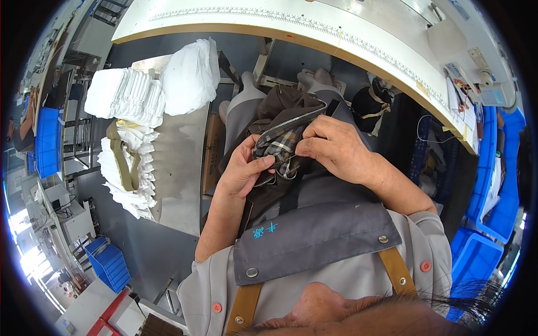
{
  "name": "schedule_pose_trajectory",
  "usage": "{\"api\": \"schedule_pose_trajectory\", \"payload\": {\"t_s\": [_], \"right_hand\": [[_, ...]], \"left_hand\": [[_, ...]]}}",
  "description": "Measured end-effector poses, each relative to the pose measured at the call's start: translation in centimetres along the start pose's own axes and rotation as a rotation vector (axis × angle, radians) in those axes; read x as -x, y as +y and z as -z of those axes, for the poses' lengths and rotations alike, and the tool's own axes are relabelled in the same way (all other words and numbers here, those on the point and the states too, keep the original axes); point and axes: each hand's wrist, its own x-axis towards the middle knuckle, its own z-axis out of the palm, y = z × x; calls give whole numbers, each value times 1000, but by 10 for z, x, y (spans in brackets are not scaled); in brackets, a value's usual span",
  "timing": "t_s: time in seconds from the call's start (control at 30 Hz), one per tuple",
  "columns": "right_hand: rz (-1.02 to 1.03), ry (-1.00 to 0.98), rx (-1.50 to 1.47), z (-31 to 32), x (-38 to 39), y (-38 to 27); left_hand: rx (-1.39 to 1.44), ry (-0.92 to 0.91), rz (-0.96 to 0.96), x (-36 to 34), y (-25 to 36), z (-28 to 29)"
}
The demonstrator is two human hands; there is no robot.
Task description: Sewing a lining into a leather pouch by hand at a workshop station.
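A dark brown garment (286, 103) lies bunched over my lap. Its metal zipper (291, 121) curves along an edge, and grey-and-yellow plaid lining (284, 147) shows beneath. My left hand (242, 172) grips the lining and zipper edge from the left, its thumb laid across the cloth. On the other side, my right hand (339, 150) pinches thumb and forefinger together at the lining's right edge. A thin pale line, perhaps thread, runs near those fingertips; what they hold is too small to make out.
Stacked white cloth pieces (126, 98) and an olive strap (126, 162) rest on a metal-topped stand (179, 162) to the left. Ahead is a white worktable (269, 23) with a ruler strip along its edge. Blue bins (473, 255) stand at right; another blue crate (109, 266) is lower left.
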Motion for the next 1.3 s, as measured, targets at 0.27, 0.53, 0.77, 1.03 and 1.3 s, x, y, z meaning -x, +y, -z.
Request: {"api": "schedule_pose_trajectory", "payload": {"t_s": [0.27,0.53,0.77,1.03,1.3], "right_hand": [[76,21,57,-5,1,3],[75,8,102,-2,0,1],[92,26,113,-1,-1,-2],[91,17,164,-2,-1,-4],[115,0,197,5,-4,-6]], "left_hand": [[-42,23,-17,-1,0,-6],[-68,49,-11,-1,0,-6],[-67,47,-16,-1,2,-10],[-64,52,-12,0,3,-10],[-63,52,-13,0,1,-8]]}}
